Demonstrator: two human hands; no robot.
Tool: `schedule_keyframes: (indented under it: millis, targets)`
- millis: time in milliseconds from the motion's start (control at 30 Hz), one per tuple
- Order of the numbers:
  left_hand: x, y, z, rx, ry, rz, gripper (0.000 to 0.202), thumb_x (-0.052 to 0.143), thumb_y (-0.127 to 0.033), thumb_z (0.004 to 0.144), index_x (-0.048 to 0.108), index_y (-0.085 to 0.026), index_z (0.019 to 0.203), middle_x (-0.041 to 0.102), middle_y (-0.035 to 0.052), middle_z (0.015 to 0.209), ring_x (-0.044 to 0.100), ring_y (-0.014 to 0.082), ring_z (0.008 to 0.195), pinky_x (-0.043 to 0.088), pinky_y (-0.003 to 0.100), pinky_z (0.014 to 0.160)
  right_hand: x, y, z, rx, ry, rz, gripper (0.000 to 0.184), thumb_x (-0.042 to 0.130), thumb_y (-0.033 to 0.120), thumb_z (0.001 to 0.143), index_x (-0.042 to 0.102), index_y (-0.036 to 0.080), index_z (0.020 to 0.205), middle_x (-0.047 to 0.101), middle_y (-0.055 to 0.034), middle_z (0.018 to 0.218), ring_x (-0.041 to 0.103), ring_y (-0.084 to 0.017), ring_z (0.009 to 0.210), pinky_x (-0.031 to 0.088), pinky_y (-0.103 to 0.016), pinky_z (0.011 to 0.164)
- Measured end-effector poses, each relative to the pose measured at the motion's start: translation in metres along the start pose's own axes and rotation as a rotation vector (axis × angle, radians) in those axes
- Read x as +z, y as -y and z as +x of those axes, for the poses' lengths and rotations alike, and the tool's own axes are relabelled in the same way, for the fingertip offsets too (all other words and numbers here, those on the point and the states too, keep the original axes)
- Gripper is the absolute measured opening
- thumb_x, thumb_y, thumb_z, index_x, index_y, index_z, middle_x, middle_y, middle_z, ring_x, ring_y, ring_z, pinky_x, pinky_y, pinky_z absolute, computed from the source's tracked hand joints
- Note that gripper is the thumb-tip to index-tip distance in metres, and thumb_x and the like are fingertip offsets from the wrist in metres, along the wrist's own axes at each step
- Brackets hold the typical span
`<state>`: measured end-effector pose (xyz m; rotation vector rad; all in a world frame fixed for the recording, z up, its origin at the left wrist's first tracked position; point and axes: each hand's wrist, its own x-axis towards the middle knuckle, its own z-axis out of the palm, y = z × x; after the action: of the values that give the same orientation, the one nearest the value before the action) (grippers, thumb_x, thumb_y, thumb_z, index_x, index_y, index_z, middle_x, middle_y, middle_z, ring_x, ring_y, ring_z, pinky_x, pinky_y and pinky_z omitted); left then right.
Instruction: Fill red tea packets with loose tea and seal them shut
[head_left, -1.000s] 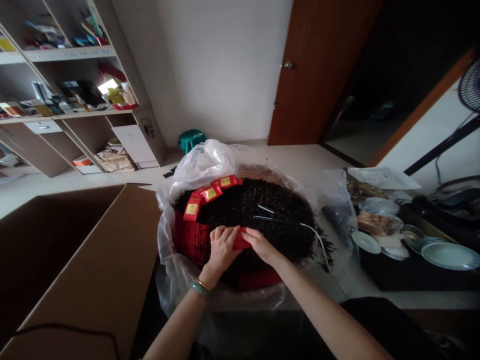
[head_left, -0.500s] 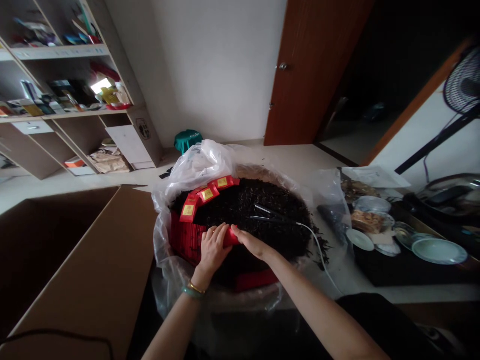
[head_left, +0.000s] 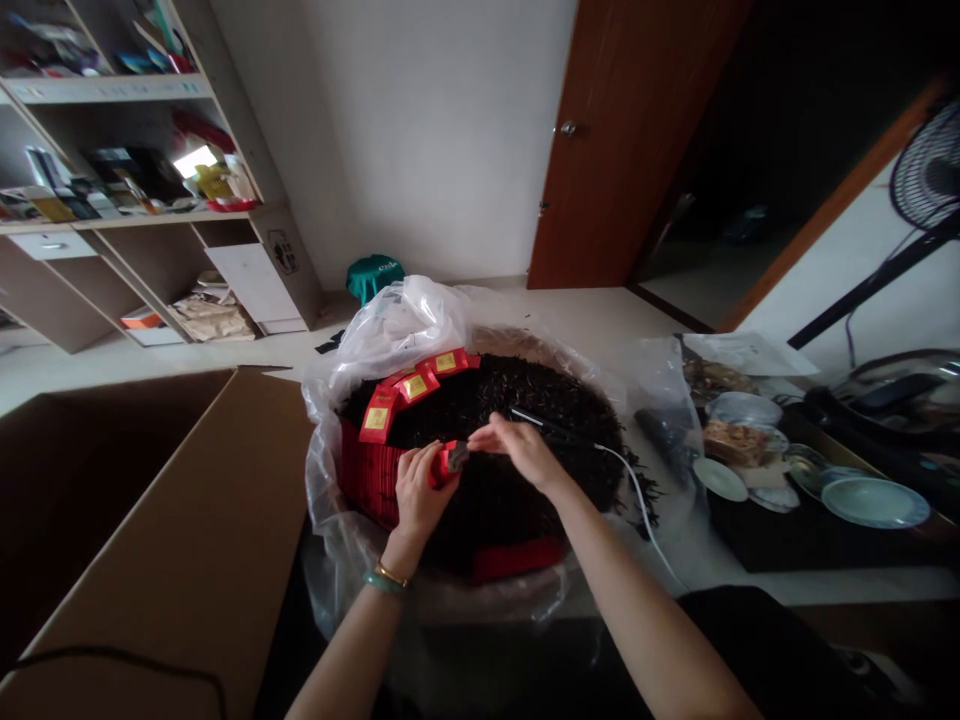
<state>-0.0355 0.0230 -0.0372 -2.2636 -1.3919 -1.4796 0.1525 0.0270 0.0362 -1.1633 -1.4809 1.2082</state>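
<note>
My left hand (head_left: 420,492) is closed around a small red packet (head_left: 444,466), whose opened end shows a greyish inside. Just right of that mouth, my right hand (head_left: 517,447) hovers with fingers stretched out, holding nothing. Both are above a heap of dark dried leaves (head_left: 517,385) that look like tea, in a round container lined with clear plastic (head_left: 322,440). On the leaves lie several red packets with yellow labels (head_left: 377,418) and a stack of flat red packets (head_left: 367,475). A black hair straightener (head_left: 559,430) with a white cord is partly hidden behind my right hand.
A large open cardboard box (head_left: 202,520) stands at the left. To the right, a dark tray (head_left: 780,540) carries bowls and lids. More red packets (head_left: 517,560) lie at the container's near edge. Behind are shelves (head_left: 112,90), a door (head_left: 600,180) and a fan (head_left: 930,170).
My right hand has come off the red packet and moved right and slightly up, its fingers now extended. The packet's opened end has come into view in my left hand.
</note>
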Motion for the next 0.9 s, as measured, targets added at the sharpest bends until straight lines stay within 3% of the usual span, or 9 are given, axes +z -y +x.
schedule_keyframes:
  millis: [67,133,233,300,367,433,600,767,900]
  targets:
    - [0.0,0.0,0.001,-0.031,-0.021,-0.007,0.04,0.068,-0.026,0.075,0.058,-0.018,0.113,0.068,0.0094,0.105,0.061,0.0241,0.095,0.049,0.043,0.087,-0.006,-0.015,0.009,0.053,-0.15,-0.084,0.051,0.032,0.052,0.092,0.067,0.016,0.097,0.071,-0.0114,0.092,0.066,-0.023,0.09,0.052,-0.04,0.08]
    - [0.0,0.0,0.002,-0.046,-0.05,-0.006,0.04,0.069,-0.028,0.074,0.058,-0.018,0.112,0.069,0.0095,0.103,0.061,0.0239,0.093,0.049,0.042,0.086,0.001,-0.033,0.02,0.033,-0.136,-0.386,0.034,0.047,0.037,0.088,0.064,0.017,0.11,0.068,-0.0133,0.108,0.062,-0.025,0.103,0.046,-0.045,0.092]
    - [0.0,0.002,0.003,-0.069,-0.11,0.017,0.042,0.071,-0.03,0.073,0.058,-0.017,0.111,0.068,0.0095,0.099,0.061,0.0238,0.09,0.05,0.041,0.083,0.027,-0.048,0.041,-0.006,0.084,-0.772,0.067,0.06,0.026,0.079,0.038,0.014,0.14,0.034,-0.0222,0.146,0.029,-0.033,0.137,0.027,-0.051,0.108]
    - [-0.001,0.003,0.003,-0.08,-0.14,0.033,0.043,0.071,-0.031,0.072,0.057,-0.017,0.11,0.067,0.0092,0.097,0.061,0.0237,0.088,0.05,0.041,0.082,0.043,-0.048,0.057,0.043,0.139,-0.935,0.085,0.062,0.03,0.078,0.017,0.015,0.149,0.007,-0.0235,0.155,0.007,-0.039,0.142,0.017,-0.058,0.108]
    - [-0.002,0.003,0.003,-0.083,-0.149,0.039,0.042,0.07,-0.032,0.072,0.057,-0.018,0.11,0.067,0.009,0.096,0.06,0.0237,0.087,0.05,0.041,0.081,0.053,-0.042,0.07,0.101,0.193,-1.024,0.092,0.062,0.039,0.078,0.008,0.019,0.15,-0.004,-0.0215,0.156,-0.003,-0.043,0.141,0.013,-0.062,0.106]
    - [-0.003,0.002,0.004,-0.086,-0.148,0.037,0.042,0.07,-0.032,0.073,0.056,-0.018,0.11,0.066,0.0089,0.096,0.06,0.0236,0.088,0.05,0.04,0.081,0.056,-0.035,0.077,0.13,0.253,-1.076,0.085,0.058,0.044,0.08,0.013,0.023,0.149,0.0,-0.0194,0.156,0.0,-0.044,0.14,0.014,-0.064,0.104]
    - [-0.004,0.001,0.005,-0.09,-0.174,0.016,0.041,0.07,-0.03,0.073,0.056,-0.018,0.109,0.066,0.0088,0.096,0.059,0.0233,0.089,0.05,0.04,0.082,0.053,-0.033,0.063,0.057,0.321,-1.136,0.057,0.053,0.043,0.082,0.043,0.027,0.136,0.04,-0.0175,0.136,0.035,-0.039,0.127,0.034,-0.055,0.095]
    - [-0.005,0.0,0.007,-0.114,-0.169,-0.007,0.041,0.071,-0.031,0.072,0.057,-0.017,0.108,0.066,0.0091,0.095,0.059,0.023,0.088,0.05,0.039,0.079,0.055,-0.038,0.054,0.14,0.316,-1.141,0.081,0.064,0.046,0.072,0.03,0.026,0.143,0.029,-0.0186,0.143,0.027,-0.043,0.129,0.031,-0.058,0.096]
    - [-0.006,-0.003,0.01,-0.151,-0.165,-0.043,0.042,0.072,-0.032,0.071,0.057,-0.017,0.108,0.066,0.0088,0.095,0.059,0.0225,0.089,0.051,0.037,0.078,0.06,-0.037,0.053,0.134,0.317,-1.14,0.066,0.063,0.036,0.074,0.041,0.027,0.135,0.041,-0.0168,0.132,0.037,-0.038,0.121,0.04,-0.053,0.09]
